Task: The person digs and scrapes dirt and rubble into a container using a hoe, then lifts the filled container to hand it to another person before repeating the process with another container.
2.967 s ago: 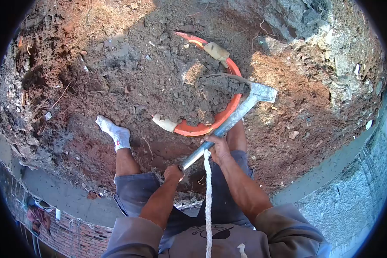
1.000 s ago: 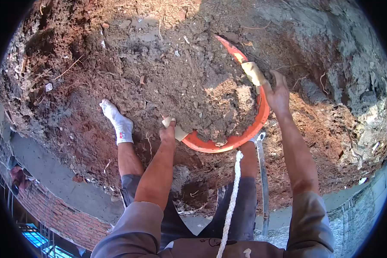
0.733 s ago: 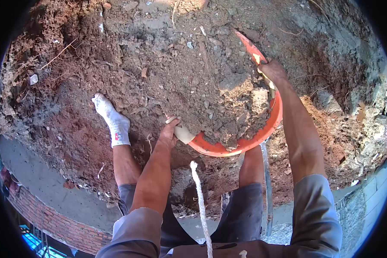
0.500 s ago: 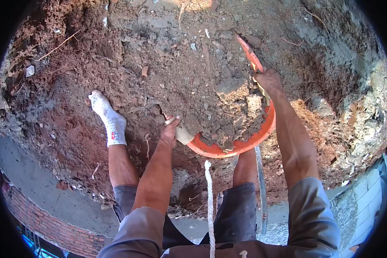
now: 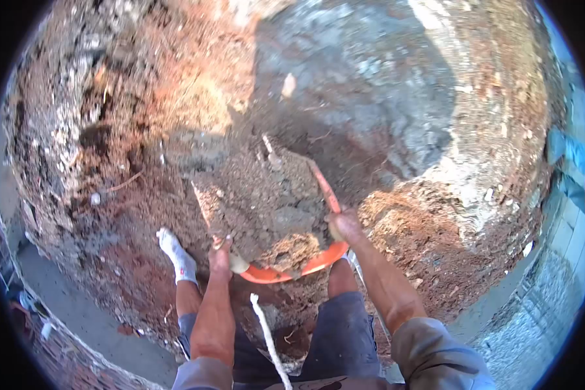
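Observation:
An orange plastic scoop basket (image 5: 266, 275) heaped with brown soil (image 5: 260, 201) is in front of my legs, its curved rim toward me and its open side facing away. My left hand (image 5: 220, 252) is closed round the pale handle on the left side of the rim. On the right side, my right hand (image 5: 346, 225) grips the other handle, fingers partly hidden. Whether the basket rests on the ground or is lifted, I cannot tell.
A white rope (image 5: 270, 338) hangs in front of my body. My foot in a white sock (image 5: 177, 253) stands on loose soil at left. Ahead lies a shaded grey hollow (image 5: 364, 84). A concrete strip (image 5: 91, 305) runs along the lower left, and a block wall (image 5: 569, 240) at right.
The view has tipped up and blurred, showing more ground ahead. The basket appears lower and further left, still held in both hands and full of soil.

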The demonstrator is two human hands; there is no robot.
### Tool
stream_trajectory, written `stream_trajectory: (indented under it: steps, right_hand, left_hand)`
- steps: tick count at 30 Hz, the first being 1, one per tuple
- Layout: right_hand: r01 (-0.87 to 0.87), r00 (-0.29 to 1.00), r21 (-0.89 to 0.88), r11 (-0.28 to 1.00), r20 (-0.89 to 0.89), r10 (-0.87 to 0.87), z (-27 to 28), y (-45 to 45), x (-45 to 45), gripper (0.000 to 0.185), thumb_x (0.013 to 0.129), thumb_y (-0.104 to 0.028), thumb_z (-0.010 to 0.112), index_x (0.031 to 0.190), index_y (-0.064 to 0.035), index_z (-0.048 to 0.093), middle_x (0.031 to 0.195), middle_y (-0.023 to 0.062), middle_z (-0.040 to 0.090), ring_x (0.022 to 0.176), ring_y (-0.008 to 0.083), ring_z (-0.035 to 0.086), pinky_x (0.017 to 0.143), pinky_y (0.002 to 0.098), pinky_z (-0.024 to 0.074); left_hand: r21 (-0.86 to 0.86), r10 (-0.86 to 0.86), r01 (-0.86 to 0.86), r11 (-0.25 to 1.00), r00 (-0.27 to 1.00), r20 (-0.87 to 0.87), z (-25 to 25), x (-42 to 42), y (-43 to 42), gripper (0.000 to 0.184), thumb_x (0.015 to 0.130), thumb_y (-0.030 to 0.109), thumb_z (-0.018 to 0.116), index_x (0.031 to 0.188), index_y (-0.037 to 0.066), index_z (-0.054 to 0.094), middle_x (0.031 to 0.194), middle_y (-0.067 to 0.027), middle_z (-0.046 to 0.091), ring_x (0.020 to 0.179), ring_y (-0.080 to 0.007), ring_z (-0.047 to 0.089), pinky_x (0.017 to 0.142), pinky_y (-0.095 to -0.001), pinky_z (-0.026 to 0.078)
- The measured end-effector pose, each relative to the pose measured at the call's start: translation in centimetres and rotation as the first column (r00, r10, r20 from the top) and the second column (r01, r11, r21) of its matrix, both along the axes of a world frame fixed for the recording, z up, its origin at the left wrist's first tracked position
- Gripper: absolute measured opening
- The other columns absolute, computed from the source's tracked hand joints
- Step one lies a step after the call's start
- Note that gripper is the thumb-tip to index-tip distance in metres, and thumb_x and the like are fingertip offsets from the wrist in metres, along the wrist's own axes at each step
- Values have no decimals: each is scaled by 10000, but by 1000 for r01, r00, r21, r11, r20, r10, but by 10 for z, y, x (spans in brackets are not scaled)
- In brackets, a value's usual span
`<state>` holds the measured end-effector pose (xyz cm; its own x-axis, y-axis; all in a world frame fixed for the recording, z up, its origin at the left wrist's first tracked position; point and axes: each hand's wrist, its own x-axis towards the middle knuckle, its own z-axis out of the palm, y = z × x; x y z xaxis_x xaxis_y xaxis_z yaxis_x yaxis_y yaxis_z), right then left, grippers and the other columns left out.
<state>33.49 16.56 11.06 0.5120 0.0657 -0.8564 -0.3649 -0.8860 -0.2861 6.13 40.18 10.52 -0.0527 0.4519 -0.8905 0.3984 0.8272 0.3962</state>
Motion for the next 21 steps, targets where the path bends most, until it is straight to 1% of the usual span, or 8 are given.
stream_trajectory:
  steps: [1, 2, 5, 9, 11, 17, 19, 21]
  right_hand:
    - [127, 992, 50, 991, -31, -125, 47, 9, 11, 462, 718, -225, 745, 1118, -20, 638, 1040, 167, 683, 980, 275, 640, 877, 358, 462]
    - [241, 970, 116, 964, -52, -236, 34, -17, 1, 404, 726, -194, 739, 1078, -18, 649, 953, 132, 693, 892, 248, 647, 812, 351, 481]
    - [494, 862, 341, 800, -69, -503, 158, -20, 38, 283, 773, -185, 707, 996, -14, 670, 714, 52, 621, 635, 153, 580, 610, 309, 465]
    - [567, 760, 528, 632, -41, -648, 286, -69, 113, 212, 810, -204, 692, 907, -18, 663, 694, 56, 620, 579, 140, 568, 526, 294, 449]
    - [553, 724, 597, 581, -1, -689, 353, -98, 166, 205, 830, -219, 683, 879, -23, 648, 684, 58, 617, 552, 141, 563, 481, 291, 440]
    - [350, 590, 550, 758, 499, -635, 452, -182, 304, 409, 850, -354, 639, 1055, -1, 657, 743, 78, 652, 597, 159, 594, 565, 325, 470]
    - [355, 560, 406, 842, 628, -540, 420, -221, 339, 540, 843, -442, 590, 1160, -6, 616, 968, 215, 676, 889, 320, 659, 801, 392, 490]
    - [363, 311, 360, 859, 822, -476, 363, -253, 365, 594, 841, -466, 565, 1215, -5, 578, 1108, 286, 624, 1066, 399, 598, 921, 417, 443]
  left_hand:
    - [91, -238, 250, 964, 964, -120, 21, 16, 23, 352, 805, 150, 728, 1103, 24, 591, 960, -39, 626, 867, -158, 584, 781, -332, 467]
    - [110, -257, 272, 956, 958, -130, 73, 60, 38, 337, 800, 168, 734, 1071, 18, 601, 920, -41, 623, 801, -155, 577, 731, -314, 465]
    - [304, -464, 467, 831, 882, -86, 164, 145, 67, 271, 819, 194, 722, 1007, 25, 623, 834, -24, 611, 727, -134, 546, 665, -287, 442]
    - [457, -651, 611, 647, 754, -87, 307, 275, 56, 213, 845, 243, 688, 907, 50, 623, 753, -3, 590, 643, -104, 515, 586, -286, 425]
    - [418, -675, 591, 690, 733, 78, 381, 339, 29, 214, 856, 243, 665, 900, 44, 597, 686, -21, 550, 580, -117, 511, 518, -290, 417]
    - [541, -755, 545, 641, 573, 319, 400, 479, -58, 227, 857, 202, 667, 986, 23, 616, 814, -49, 636, 668, -145, 590, 600, -286, 474]
    - [586, -779, 529, 614, 524, 344, 349, 499, -88, 363, 846, 236, 683, 1120, 12, 600, 957, -97, 655, 836, -199, 621, 760, -350, 491]
    - [811, -813, 360, 461, 537, 224, 324, 495, -122, 470, 844, 266, 688, 1206, -6, 563, 1088, -152, 648, 986, -254, 625, 872, -372, 482]
